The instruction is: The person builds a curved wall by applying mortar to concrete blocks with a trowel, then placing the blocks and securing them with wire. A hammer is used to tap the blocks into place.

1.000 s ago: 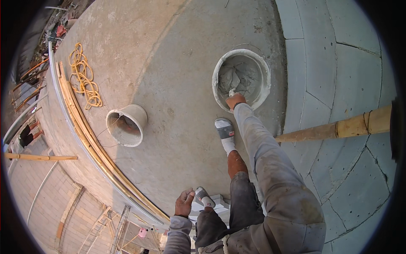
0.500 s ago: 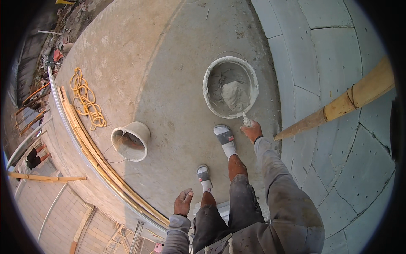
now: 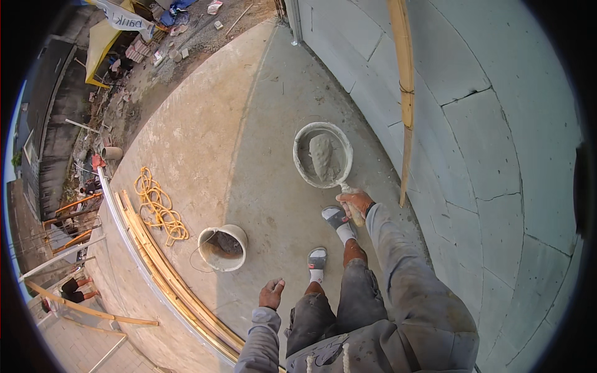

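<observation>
My right hand (image 3: 355, 200) is closed round the handle of a trowel (image 3: 344, 186) at the near rim of a round mortar bucket (image 3: 349, 148). A long lump of wet grey mortar (image 3: 321, 154) lies over the trowel's blade above the bucket and hides it. Mortar coats the bucket's pale rim. Lower and to the left, my left hand (image 3: 272, 293) hangs free beside my leg, holding nothing. Its fingers are loosely curled and its thumb stands apart.
A second bucket (image 3: 242, 252) stands left of my feet. Beyond it lie yellow rope (image 3: 152, 199) and long timber strips (image 3: 158, 264) along the slab edge. On the right, a wooden pole (image 3: 405, 93) leans by a grey block wall (image 3: 479, 143). Another person (image 3: 78, 291) is far left.
My view has swung, showing more ground at the upper left. My right hand still grips the trowel, and the mortar lump now looks longer and raised. The left hand stays low and free.
</observation>
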`<action>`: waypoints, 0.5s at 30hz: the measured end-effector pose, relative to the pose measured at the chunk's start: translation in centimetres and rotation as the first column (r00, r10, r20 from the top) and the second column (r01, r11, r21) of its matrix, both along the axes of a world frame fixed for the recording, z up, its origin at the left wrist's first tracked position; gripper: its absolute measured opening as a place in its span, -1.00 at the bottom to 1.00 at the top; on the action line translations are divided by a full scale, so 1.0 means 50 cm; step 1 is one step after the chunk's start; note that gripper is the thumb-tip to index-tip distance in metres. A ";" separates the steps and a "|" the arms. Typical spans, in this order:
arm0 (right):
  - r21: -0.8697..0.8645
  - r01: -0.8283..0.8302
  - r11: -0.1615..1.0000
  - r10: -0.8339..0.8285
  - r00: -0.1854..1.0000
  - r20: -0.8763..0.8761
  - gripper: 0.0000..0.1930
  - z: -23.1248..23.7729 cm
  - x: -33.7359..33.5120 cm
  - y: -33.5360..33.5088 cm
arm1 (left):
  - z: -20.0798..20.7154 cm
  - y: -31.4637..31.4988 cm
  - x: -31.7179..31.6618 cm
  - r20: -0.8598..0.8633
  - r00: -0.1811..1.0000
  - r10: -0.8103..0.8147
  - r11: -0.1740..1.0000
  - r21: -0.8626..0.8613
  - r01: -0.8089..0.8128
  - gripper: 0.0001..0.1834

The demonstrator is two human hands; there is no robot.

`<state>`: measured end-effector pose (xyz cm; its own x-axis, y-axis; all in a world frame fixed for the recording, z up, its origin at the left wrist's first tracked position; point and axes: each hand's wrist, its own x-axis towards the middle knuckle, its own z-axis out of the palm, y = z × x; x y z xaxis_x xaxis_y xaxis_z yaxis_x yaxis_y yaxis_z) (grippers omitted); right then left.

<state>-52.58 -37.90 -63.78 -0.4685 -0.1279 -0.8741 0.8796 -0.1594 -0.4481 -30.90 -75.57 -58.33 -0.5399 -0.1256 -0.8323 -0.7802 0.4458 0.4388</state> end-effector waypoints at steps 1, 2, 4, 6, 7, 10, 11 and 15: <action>-0.070 0.035 0.997 -0.035 0.999 0.000 -0.76 0.059 0.022 0.008 | 0.022 -0.010 -0.018 -0.037 0.998 -0.043 0.999 -0.020 0.042 -0.55; -0.146 0.062 0.987 -0.062 0.998 0.002 -0.76 0.117 0.043 0.010 | 0.049 -0.022 -0.032 -0.073 0.994 -0.081 0.996 -0.046 0.078 -0.56; -0.166 0.105 0.981 -0.105 0.994 0.009 -0.75 0.234 0.077 -0.005 | 0.081 -0.065 -0.038 -0.138 0.981 -0.136 0.990 -0.061 0.129 -0.55; -0.257 0.087 0.963 -0.089 0.996 0.004 -0.75 0.340 0.094 -0.014 | 0.100 -0.090 -0.061 -0.205 0.975 -0.087 0.996 -0.020 0.084 -0.52; -0.280 0.066 0.958 -0.077 0.997 -0.029 -0.75 0.368 0.098 -0.015 | 0.116 -0.099 -0.075 -0.218 0.961 -0.171 0.985 -0.043 0.166 -0.52; -0.307 0.097 0.947 -0.131 0.987 -0.093 -0.76 0.438 0.091 -0.035 | 0.159 -0.074 -0.091 -0.282 0.928 -0.243 0.970 -0.068 0.233 -0.53; -0.357 0.101 0.929 -0.142 0.986 -0.091 -0.76 0.436 0.089 -0.042 | 0.174 -0.079 -0.087 -0.290 0.916 -0.277 0.961 -0.089 0.262 -0.53; -0.431 0.151 0.890 -0.246 0.953 -0.174 -0.79 0.490 0.117 -0.106 | 0.215 -0.050 -0.039 -0.278 0.913 -0.300 0.954 -0.078 0.290 -0.50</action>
